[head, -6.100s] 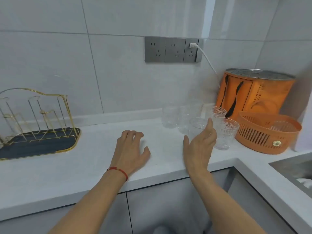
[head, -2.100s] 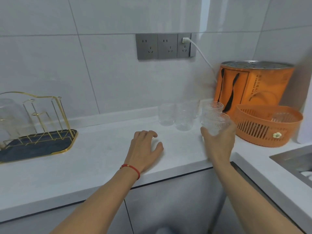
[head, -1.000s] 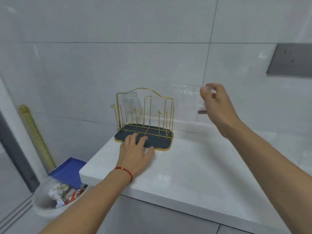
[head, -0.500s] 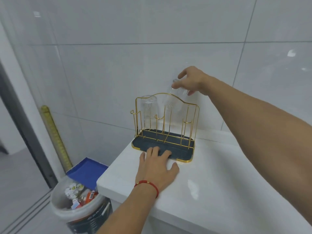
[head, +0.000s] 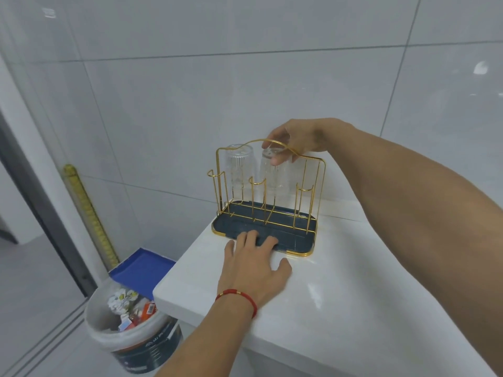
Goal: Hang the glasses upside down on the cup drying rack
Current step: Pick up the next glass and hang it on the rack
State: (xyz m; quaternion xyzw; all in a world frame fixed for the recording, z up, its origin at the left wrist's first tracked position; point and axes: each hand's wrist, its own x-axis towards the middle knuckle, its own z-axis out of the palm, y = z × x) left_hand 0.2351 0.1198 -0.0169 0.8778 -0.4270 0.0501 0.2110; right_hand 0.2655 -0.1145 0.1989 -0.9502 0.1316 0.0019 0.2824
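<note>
A gold wire cup drying rack (head: 315, 186) with a dark blue tray stands at the left end of the white counter. One clear ribbed glass (head: 239, 167) hangs upside down on a back left prong. My right hand (head: 296, 140) grips the base of a second clear glass (head: 275, 175), which is upside down over the back middle prong, right beside the first. My left hand (head: 253, 265) lies flat on the counter, fingers spread, fingertips resting on the tray's front edge.
The counter (head: 340, 308) ends just left of the rack. Below that edge stands a white bucket (head: 130, 322) full of rubbish with a blue lid-like board behind it. A yellow strip leans on the tiled wall at the left.
My right hand has lowered the inverted glass from above the rack's arch down onto the back middle prong. The view has moved closer to the rack. My left hand stays on the tray edge.
</note>
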